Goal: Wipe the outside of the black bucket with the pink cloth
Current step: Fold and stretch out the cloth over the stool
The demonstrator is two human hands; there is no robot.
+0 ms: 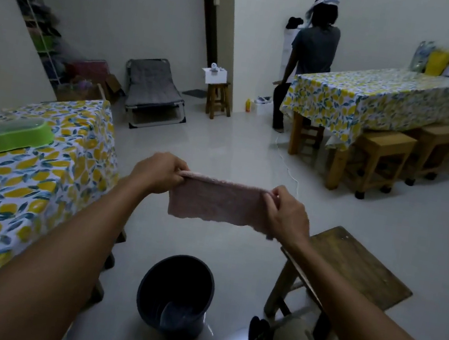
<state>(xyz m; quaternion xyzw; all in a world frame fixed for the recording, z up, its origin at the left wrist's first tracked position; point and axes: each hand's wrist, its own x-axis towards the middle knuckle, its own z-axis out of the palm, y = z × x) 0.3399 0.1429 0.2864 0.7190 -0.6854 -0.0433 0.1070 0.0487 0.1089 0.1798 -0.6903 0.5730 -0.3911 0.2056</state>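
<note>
While both arms reached forward, the black bucket [175, 297] stood upright on the pale floor [249, 156] at the near bottom centre, open mouth up, apart from either hand. Something bluish lay inside at its bottom; could not identify it. A dark wooden stool [349, 266] stood just to the right of the bucket.

Above the bucket, in the air, the pink cloth [219, 203] was stretched flat between the two hands. Left hand [158, 172]: fingers pinched together on the cloth's upper left corner. Right hand [288, 213]: fingers pinched on the upper right corner and right edge. The cloth's lower edge hung free, not touching the bucket.

Left side: a counter [7, 194] covered in a lemon-print cloth, with a green tray [2, 134] resting on its top.

Farther off: a folding chair [153, 91] near the back wall, a small wooden stool [219, 98] carrying a white box [214, 75] by the doorway, and cluttered shelving [35, 19] in the far left corner. Far right: a second counter [387, 98] with the same lemon print, two wooden stools [386, 163] tucked beneath it, bags at its far end. A second person [310, 63] stood beside that counter, back turned.
</note>
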